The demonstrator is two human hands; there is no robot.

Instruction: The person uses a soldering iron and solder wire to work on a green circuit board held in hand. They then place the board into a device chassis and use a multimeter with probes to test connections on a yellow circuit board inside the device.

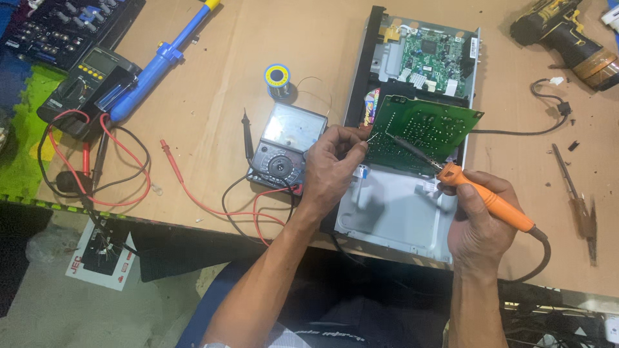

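An electronics repair workshop: multimeters [282,147], a solder spool [278,77], a cordless drill [567,35] crowd the wooden bench [213,58].

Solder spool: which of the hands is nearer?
Left. The left hand is below and slightly right of the solder spool, pinching solder wire at the green circuit board. The right hand, holding the orange soldering iron, is farther right.

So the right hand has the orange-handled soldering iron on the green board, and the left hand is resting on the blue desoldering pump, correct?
Not quite. The right hand does hold the orange-handled soldering iron to the green circuit board, but the left hand feeds thin solder wire at the board's edge. The blue desoldering pump lies untouched far left, as the head view shows.
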